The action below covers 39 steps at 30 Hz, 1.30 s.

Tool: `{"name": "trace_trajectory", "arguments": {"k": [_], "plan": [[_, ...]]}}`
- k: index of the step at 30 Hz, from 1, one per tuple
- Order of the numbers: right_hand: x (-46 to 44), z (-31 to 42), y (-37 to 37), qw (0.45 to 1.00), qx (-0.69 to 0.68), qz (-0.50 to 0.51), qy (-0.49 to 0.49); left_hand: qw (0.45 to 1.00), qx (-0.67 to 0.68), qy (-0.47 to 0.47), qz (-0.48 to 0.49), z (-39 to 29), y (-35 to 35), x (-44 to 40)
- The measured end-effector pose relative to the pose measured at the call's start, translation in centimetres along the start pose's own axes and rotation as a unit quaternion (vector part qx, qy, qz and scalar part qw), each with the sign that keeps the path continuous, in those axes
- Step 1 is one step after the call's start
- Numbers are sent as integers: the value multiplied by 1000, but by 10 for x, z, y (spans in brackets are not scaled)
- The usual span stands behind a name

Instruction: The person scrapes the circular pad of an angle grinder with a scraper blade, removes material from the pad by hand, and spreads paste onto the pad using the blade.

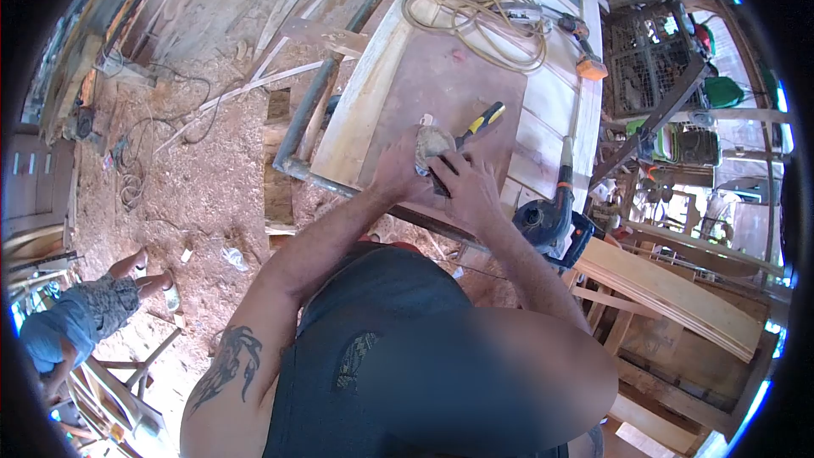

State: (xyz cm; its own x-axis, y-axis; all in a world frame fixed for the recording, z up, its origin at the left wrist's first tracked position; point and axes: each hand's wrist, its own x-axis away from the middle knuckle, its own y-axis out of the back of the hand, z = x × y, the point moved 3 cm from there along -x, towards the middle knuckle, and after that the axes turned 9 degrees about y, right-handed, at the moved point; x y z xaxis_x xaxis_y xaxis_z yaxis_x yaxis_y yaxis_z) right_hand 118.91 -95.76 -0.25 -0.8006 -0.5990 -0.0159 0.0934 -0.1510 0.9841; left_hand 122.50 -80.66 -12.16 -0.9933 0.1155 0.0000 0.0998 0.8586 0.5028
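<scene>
L hand (402,166) curled on pale round obj. (434,143), R hand (471,190) curled on dark pc. (440,176), drill (582,44) lettering unreadable

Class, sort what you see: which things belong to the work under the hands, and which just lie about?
In the work:
- pale round piece, in left hand, right hand close
- yellow-and-black tool, probably

Apparently lying about:
- coiled line
- cordless drill
- blue power tool

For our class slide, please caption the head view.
Left hand and right hand meet at a roundish object over a workbench, with looped cord and a power tool beyond.
</scene>
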Motion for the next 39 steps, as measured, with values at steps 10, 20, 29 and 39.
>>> {"name": "trace_trajectory", "arguments": {"k": [10, 20, 29, 39], "plan": [[-3, 1, 7, 1000, 5, 5, -5, 1000, 11, -3, 2, 7, -12, -2], [-10, -2, 4, 999, -7, -21, -23, 1000, 1, -12, -28, -5, -5, 2], [-13, -6, -2, 999, 3, -31, -37, 1000, 4, 0, -25, -4, -8, 1], [-26, -9, 2, 998, 2, -10, -65, 998, -23, -26, -53, -10, -4, 1]]}}
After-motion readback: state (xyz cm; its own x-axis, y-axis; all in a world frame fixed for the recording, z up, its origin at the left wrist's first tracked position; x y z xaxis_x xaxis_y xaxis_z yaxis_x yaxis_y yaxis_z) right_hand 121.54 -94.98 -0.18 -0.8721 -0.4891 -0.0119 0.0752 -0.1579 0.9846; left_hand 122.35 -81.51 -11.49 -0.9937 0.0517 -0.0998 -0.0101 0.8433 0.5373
